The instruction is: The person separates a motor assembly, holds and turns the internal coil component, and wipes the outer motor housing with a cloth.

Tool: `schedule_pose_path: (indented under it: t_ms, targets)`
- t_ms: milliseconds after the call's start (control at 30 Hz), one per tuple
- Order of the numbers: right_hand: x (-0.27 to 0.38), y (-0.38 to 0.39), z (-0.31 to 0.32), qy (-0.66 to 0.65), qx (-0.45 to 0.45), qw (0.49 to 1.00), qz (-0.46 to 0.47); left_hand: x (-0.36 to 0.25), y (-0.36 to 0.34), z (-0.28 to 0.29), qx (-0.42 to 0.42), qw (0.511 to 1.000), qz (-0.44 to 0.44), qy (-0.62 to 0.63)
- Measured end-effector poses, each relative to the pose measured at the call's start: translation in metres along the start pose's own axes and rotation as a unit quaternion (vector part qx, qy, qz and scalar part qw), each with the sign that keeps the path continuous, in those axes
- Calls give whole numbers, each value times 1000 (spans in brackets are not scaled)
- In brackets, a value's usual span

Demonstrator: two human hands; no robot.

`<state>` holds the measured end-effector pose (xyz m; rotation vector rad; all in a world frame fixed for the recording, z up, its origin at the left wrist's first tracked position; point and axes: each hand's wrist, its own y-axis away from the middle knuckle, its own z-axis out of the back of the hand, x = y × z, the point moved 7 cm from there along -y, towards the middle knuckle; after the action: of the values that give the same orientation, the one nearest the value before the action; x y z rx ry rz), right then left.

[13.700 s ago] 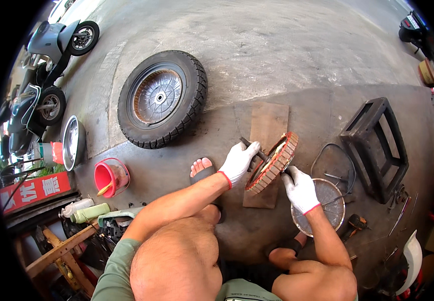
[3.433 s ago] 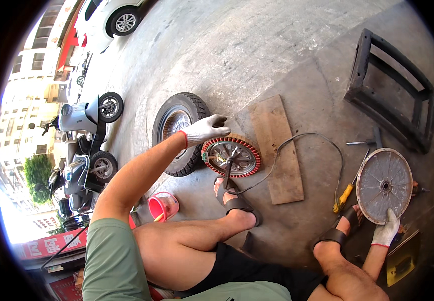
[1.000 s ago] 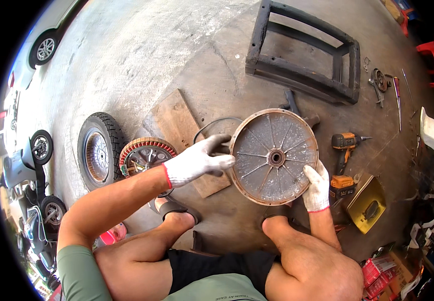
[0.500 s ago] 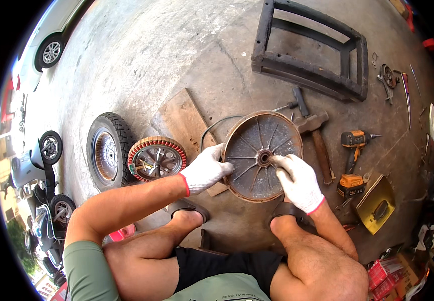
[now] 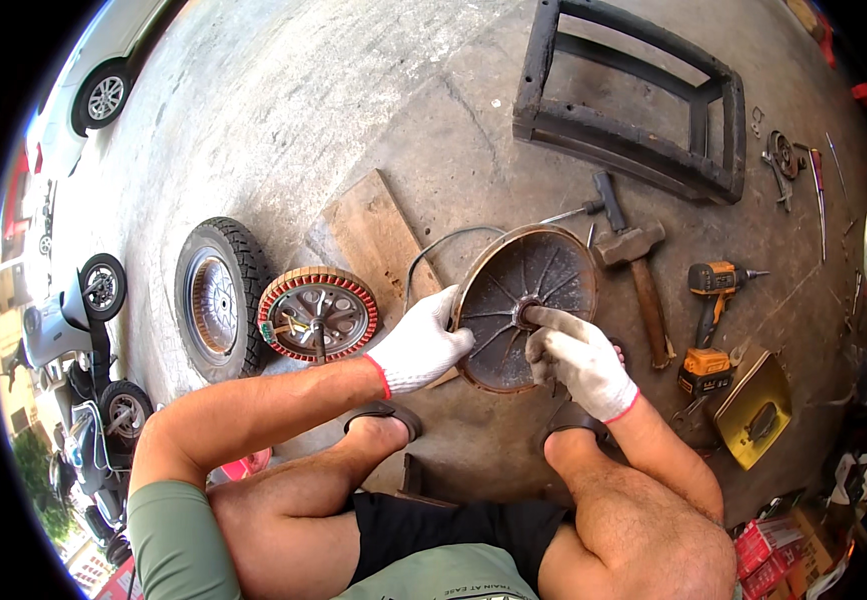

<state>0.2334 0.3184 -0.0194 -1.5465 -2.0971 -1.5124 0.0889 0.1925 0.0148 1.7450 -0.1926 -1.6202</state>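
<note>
A round, ribbed metal hub-motor cover (image 5: 554, 345) with a rusty rim is held up tilted between my knees. My left hand (image 5: 423, 345), in a white knit glove, grips its left rim with the thumb on the inner side. My right hand (image 5: 583, 365), also gloved, holds nothing; its index finger stretches to the hole of the central hub (image 5: 526, 312), and the other fingers curl loosely below. The fingertip is hidden at the hole. To the left, a motor stator (image 5: 318, 315) with red windings and an upright axle stands near a wheel with a black tire (image 5: 221, 300).
Behind the cover lie a wooden board (image 5: 378, 225) and a wooden-handled hammer (image 5: 643, 285). Farther right are an orange-black cordless drill (image 5: 710, 300) and a yellow tray-like piece (image 5: 753, 410). A heavy black frame (image 5: 623, 130) rests at the back. Parked motorbikes (image 5: 93, 400) stand far left.
The cover has tilted further, so its face looks narrower. My right hand has changed from fingers bunched at the hub to an index finger stretched to its hole. My left hand keeps its grip.
</note>
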Motion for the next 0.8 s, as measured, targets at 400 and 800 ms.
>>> schedule_pose_path:
  t_ms: [400,800]
  targets:
    - [-6,-4,3,28,-6,999,27,0,-3,-1,8,1000,22,6]
    - [16,4,-5,465,-94,856,206,-11,-3,-1,-7,1000,26,-6]
